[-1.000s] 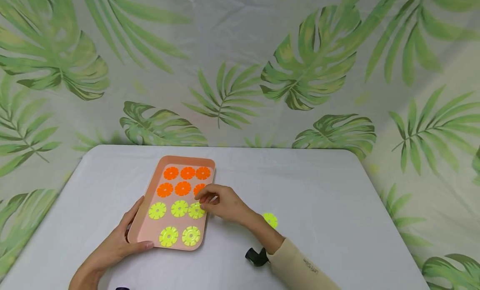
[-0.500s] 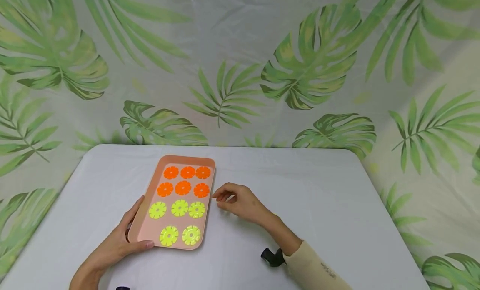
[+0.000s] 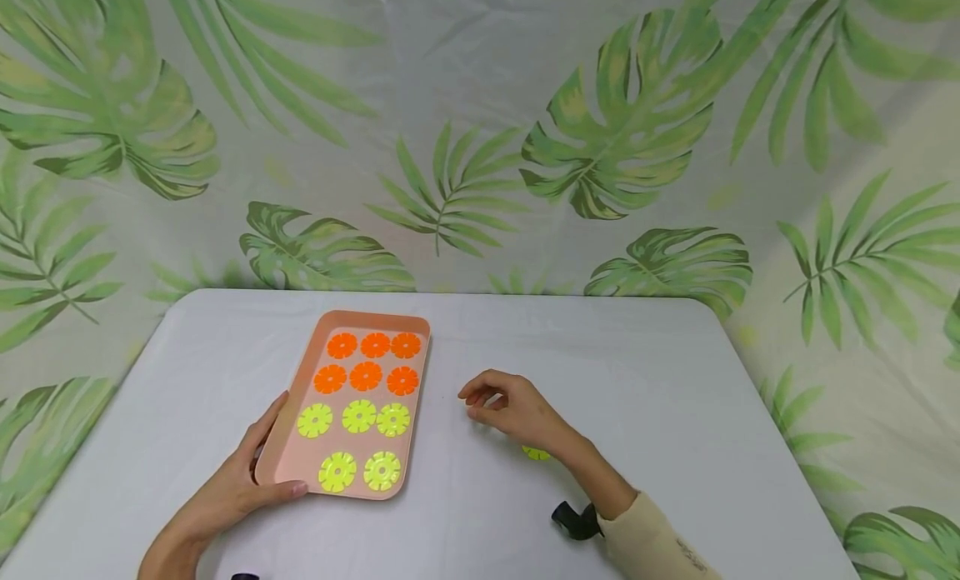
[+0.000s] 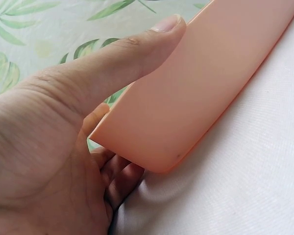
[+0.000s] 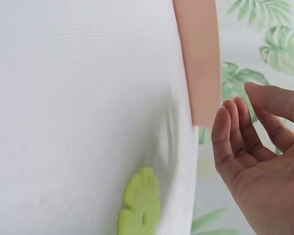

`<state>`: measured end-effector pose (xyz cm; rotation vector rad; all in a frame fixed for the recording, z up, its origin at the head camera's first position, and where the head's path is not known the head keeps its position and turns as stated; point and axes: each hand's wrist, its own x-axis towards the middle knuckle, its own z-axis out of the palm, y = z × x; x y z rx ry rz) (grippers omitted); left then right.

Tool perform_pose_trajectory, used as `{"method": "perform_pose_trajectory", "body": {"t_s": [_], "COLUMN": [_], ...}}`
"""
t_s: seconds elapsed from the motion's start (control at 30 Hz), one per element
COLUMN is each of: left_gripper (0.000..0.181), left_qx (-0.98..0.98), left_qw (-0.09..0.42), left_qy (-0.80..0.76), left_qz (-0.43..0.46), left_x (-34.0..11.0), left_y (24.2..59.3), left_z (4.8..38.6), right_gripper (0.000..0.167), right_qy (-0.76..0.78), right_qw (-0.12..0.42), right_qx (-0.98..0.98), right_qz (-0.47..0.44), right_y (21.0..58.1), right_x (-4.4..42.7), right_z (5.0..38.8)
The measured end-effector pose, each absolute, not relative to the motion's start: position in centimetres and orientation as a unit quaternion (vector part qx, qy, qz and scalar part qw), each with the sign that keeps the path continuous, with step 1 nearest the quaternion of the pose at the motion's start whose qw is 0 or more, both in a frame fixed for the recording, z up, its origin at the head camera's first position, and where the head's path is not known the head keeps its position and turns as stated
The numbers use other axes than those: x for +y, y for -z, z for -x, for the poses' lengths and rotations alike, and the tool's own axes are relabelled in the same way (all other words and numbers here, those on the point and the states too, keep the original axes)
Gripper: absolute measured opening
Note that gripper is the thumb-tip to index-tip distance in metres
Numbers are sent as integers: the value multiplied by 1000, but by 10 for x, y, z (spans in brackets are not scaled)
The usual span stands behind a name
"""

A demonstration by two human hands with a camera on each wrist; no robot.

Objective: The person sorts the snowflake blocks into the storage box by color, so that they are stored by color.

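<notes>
A pink rectangular tray point(image 3: 295, 462) lies on the left part of the white table. Orange notched discs point(image 3: 366, 377) fill its far half, and yellow-green ones point(image 3: 338, 472) lie in the near half. The left hand point(image 3: 236, 484) grips the near left corner; in the left wrist view its thumb laps over the tray's wall point(image 4: 186, 93). To the right of the tray, the right hand point(image 3: 528, 409) hovers with loosely curled fingers, nothing between them. One yellow-green disc point(image 3: 536, 453) rests on the table, partly hidden behind the right wrist; the right wrist view shows this loose disc point(image 5: 139, 208) too.
White cloth covers the table point(image 3: 660, 397). A leaf-patterned curtain point(image 3: 465, 147) stands behind it and at the sides. A black device point(image 3: 576, 522) sits at the right wrist, and another dark object point(image 3: 245, 577) peeks in at the bottom edge.
The right hand has left the yellow-green disc at the tray's right side and moved right, over the table. The left hand and the tray have stayed put.
</notes>
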<state>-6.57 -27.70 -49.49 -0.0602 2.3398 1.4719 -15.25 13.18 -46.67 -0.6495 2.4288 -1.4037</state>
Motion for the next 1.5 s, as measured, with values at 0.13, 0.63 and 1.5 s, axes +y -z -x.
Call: {"method": "perform_pose_trajectory", "body": {"t_s": [0.13,0.63,1.5], "left_gripper": [121,119,120], "left_qx": [831,842,846], "left_qw": [184,173,172], "left_qy": [-524,-511,-505], "left_qz": [16,6,10], "left_x": [-277,-278,-276], "left_y": [495,495,494], "left_z": [66,66,65], "right_gripper": [22,24,39], "right_qy": [485,474,454], "right_qw": [138,145,183], "right_qx": [836,841,842], "right_qz": [218,218,228], "right_y": [470,478,491], "right_x": [140,161,204], "right_z": [151,146,142]}}
